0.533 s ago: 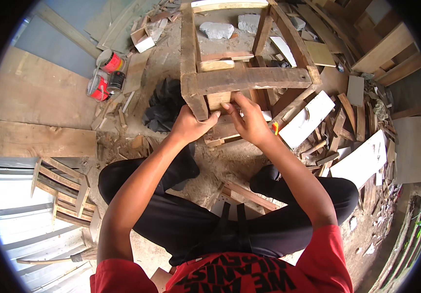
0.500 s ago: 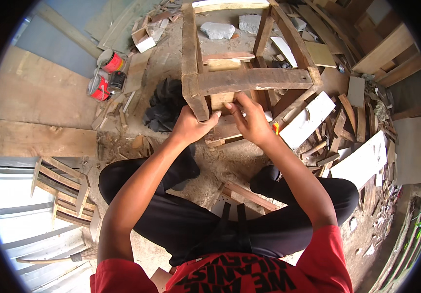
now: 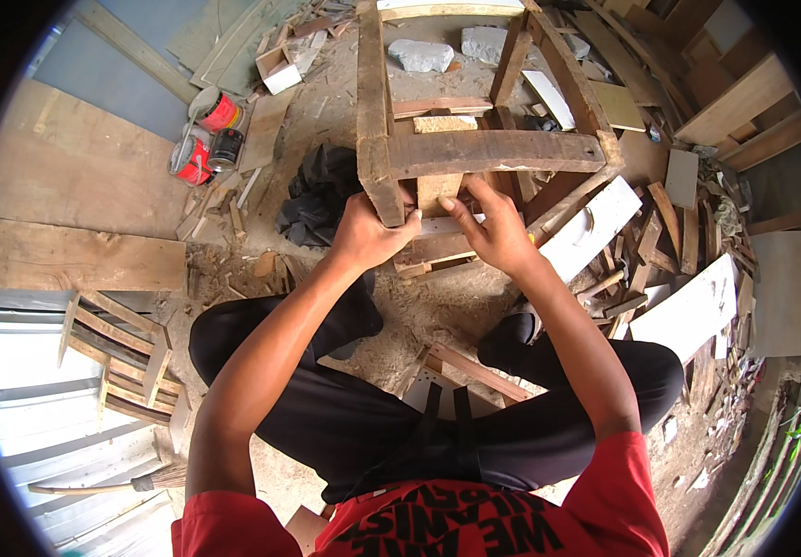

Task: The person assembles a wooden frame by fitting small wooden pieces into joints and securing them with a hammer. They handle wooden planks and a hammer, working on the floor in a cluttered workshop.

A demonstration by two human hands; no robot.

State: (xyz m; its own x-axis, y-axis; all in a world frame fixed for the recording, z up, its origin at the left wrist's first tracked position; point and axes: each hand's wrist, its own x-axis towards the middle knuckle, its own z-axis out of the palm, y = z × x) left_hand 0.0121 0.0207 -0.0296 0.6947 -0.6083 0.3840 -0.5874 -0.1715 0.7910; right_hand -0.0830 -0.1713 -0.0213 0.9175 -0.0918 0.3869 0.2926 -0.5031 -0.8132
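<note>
Left hand (image 3: 368, 234) wrapped round leg (image 3: 383, 192); right hand (image 3: 497, 230) pinching board (image 3: 437, 188) behind rail (image 3: 502, 151). If thumb pinch slackens, board could slip, nipping left fingers against leg.

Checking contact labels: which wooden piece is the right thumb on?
The pale, narrow board, showing above and below the darker crossbar. Its lighter colour sets it apart from that crossbar and the dark post at the left hand.

Beyond the obstructing front rail (image 3: 512, 151), the wooden frame (image 3: 372, 93) gapes open.
</note>
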